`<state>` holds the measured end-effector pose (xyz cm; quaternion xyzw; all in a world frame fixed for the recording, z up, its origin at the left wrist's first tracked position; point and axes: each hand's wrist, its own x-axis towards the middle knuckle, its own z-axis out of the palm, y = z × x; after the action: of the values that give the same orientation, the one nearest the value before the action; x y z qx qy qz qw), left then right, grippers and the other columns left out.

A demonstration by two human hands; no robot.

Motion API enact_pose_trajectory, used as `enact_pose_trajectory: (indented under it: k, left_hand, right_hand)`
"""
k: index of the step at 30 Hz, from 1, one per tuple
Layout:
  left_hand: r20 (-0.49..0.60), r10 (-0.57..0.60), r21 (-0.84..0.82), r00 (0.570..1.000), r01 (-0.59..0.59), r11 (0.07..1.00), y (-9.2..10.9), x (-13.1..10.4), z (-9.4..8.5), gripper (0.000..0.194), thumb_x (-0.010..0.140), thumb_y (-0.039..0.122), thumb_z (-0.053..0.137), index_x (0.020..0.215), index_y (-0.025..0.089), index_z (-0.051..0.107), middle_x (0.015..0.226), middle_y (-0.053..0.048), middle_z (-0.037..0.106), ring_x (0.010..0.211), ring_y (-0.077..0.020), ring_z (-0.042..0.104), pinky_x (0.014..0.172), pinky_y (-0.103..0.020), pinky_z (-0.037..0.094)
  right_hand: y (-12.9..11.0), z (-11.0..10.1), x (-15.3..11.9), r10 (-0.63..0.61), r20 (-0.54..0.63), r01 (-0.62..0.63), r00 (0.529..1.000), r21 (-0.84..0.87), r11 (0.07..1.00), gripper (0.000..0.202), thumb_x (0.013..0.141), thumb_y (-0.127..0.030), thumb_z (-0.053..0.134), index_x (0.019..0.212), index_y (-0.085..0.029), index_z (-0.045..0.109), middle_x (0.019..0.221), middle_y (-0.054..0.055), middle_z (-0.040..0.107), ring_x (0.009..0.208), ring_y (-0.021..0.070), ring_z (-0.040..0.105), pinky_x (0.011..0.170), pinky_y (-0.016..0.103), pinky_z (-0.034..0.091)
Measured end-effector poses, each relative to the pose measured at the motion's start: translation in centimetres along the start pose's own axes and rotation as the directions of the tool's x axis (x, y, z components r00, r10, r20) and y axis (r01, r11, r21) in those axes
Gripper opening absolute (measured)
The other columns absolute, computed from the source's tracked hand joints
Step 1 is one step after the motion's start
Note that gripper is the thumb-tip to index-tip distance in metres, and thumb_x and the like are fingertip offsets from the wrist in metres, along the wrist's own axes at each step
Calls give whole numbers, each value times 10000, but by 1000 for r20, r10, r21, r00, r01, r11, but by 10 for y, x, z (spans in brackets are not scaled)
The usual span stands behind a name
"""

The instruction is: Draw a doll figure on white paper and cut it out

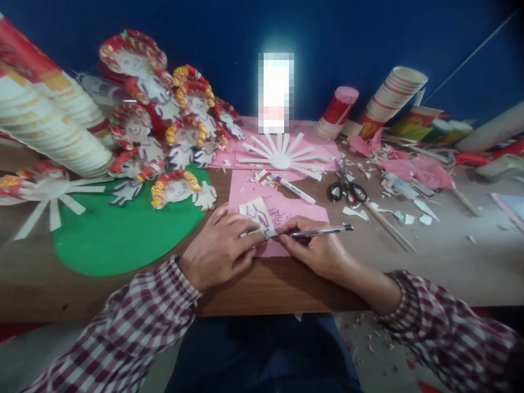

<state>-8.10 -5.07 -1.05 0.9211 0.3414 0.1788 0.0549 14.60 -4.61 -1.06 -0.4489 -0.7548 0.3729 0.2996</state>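
Note:
A small white paper piece (257, 213) with dark drawn lines lies on the pink paper (241, 188) near the table's front edge. My left hand (225, 245) presses it down from the left, its fingers close together over the paper's lower part. In my right hand (315, 245) a pen (323, 231) is pinched, its tip at the lower right edge of the white piece and its rear end pointing right. Dark scribbled marks show on the pink paper just beyond the pen tip. A capped marker (292, 188) lies farther back on the pink paper.
Black scissors (347, 190) and sticks (388, 226) lie right among paper scraps. A green sheet (123, 234) is at the left, with paper figures (176, 191) on and behind it. Stacked cups (49, 120) lean far left. A white paper fan shape (281, 158) lies behind the marker.

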Motion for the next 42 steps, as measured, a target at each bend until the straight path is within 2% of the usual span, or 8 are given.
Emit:
enact_pose_trajectory:
  k: [5, 15, 26, 30, 32, 38, 40, 42]
  left_hand:
    - [2, -6, -1, 1000, 6, 1000, 1, 0, 0, 299, 842, 233, 517, 1124, 242, 616, 1094, -54, 643, 1048, -233, 550, 1022, -515, 263]
    - [15, -7, -3, 1000, 7, 1000, 0, 0, 1, 288, 849, 242, 503, 1113, 244, 619, 1098, -54, 636, 1040, -232, 545, 1017, -516, 268]
    - [31, -50, -17, 998, 50, 999, 4, 0, -3, 281, 842, 241, 498, 1093, 230, 624, 1104, -58, 637, 1045, -223, 538, 1046, -510, 232]
    - [56, -77, -19, 995, 78, 997, 5, 0, -5, 280, 832, 230, 502, 1086, 235, 621, 1104, -50, 633, 1059, -220, 530, 1050, -502, 233]
    - [55, -94, -16, 994, 95, 995, 6, 0, -5, 292, 815, 215, 511, 1085, 239, 620, 1104, -46, 632, 1066, -217, 527, 1057, -499, 230]
    - [48, -94, -27, 994, 96, 995, 9, 1, -9, 281, 812, 206, 504, 1064, 236, 623, 1088, -48, 633, 1062, -215, 530, 1059, -508, 220]
    - [41, -109, -33, 993, 110, 993, 11, 2, -10, 256, 826, 213, 498, 1047, 235, 627, 1063, -47, 638, 1042, -210, 536, 1056, -505, 224]
    - [35, -119, -40, 992, 120, 992, 12, 3, -11, 236, 829, 224, 505, 1027, 231, 632, 1048, -50, 642, 1030, -213, 537, 1056, -507, 223]
  right_hand:
    - [-2, 0, 1, -8, 17, 8, 1000, 16, 1000, 101, 832, -195, 579, 885, -144, 649, 787, 25, 685, 694, 113, 610, 629, 215, 471]
    - [0, 0, 0, 30, -26, -29, 999, 30, 999, 101, 827, -222, 568, 872, -151, 625, 730, 12, 641, 590, 89, 542, 546, 204, 442]
    - [-6, -3, 1, 72, -26, -65, 997, 209, 976, 100, 833, -250, 566, 849, -158, 603, 721, 6, 622, 567, 95, 566, 518, 204, 471]
    - [-6, -5, 0, 48, -68, -27, 996, 287, 958, 135, 832, -267, 579, 895, -151, 611, 739, 16, 645, 571, 103, 599, 536, 220, 505]
    - [-7, -9, -1, 36, -53, -20, 998, 290, 957, 155, 847, -265, 566, 944, -156, 618, 745, 24, 664, 580, 113, 618, 554, 235, 523]
    - [-23, -24, 2, 46, 15, -48, 999, 264, 963, 218, 916, -301, 483, 1045, -174, 604, 834, 43, 684, 665, 121, 645, 625, 255, 547]
    - [-28, -28, 9, -7, -15, 10, 1000, 191, 982, 231, 928, -304, 462, 1075, -188, 598, 883, 46, 682, 738, 135, 650, 681, 274, 544]
    - [-32, -32, 19, -128, -27, 128, 991, 0, 992, 215, 916, -275, 483, 1079, -212, 609, 959, 51, 671, 837, 157, 640, 756, 294, 517]
